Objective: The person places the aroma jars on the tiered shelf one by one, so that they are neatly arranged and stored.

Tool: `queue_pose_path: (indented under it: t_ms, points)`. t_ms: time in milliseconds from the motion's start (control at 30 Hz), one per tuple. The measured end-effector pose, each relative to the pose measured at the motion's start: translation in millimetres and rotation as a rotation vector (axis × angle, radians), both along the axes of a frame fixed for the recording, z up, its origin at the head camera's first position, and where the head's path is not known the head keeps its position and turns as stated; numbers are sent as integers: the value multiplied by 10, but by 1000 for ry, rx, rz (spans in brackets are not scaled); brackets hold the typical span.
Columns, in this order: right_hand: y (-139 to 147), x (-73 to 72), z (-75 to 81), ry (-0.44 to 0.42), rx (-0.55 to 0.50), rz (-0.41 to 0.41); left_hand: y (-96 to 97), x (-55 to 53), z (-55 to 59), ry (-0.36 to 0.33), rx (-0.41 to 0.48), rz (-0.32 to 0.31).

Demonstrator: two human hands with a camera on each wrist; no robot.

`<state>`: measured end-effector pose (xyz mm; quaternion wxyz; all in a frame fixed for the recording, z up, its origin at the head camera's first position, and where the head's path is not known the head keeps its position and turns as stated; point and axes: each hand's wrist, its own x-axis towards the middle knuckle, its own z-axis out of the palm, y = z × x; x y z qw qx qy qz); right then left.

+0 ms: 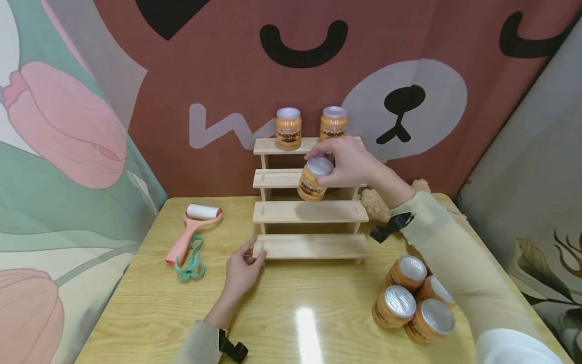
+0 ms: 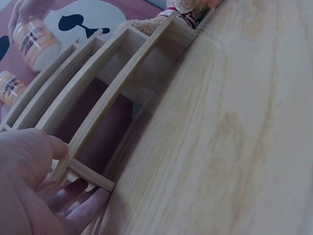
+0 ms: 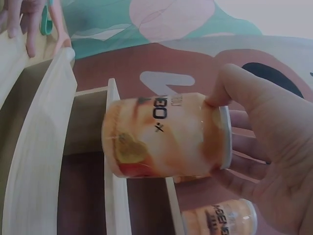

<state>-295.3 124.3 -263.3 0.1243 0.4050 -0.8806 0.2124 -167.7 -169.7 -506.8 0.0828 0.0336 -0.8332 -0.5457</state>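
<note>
In the head view my right hand [image 1: 347, 162] grips an orange-labelled can [image 1: 311, 183] with a silver lid, held slightly tilted in front of the wooden tiered shelf's [image 1: 313, 246] upper steps. The right wrist view shows thumb and fingers around the lid end of this can [image 3: 161, 137]. My left hand [image 1: 243, 270] holds the left end of the lowest step. Seen from the left wrist, the thumb lies on top of that board and the fingers [image 2: 83, 205] reach under it. Two like cans stand on the top step, one at left [image 1: 288, 129] and one at right [image 1: 333, 123].
Several more cans [image 1: 400, 303] stand grouped on the table at right, under my right forearm. On the left lie a pink lint roller [image 1: 184, 237] and a teal hooked thing [image 1: 191, 265]. A plush toy [image 1: 376, 205] sits behind the shelf's right side, before a printed curtain [image 1: 218, 76].
</note>
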Motion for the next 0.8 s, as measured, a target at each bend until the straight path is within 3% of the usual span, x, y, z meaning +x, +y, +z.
queue_pose_path:
  t_ms: [433,600,800]
  points:
    - [-413,-272,2,-67,-143,-111,29,-4,14,26,9,-7]
    - [-550,-349,-112,-92,-144,-112,13,19,13,18,8,5]
    - [-615,-368,-258,-40,-195,-140,17,17,34,12,5,3]
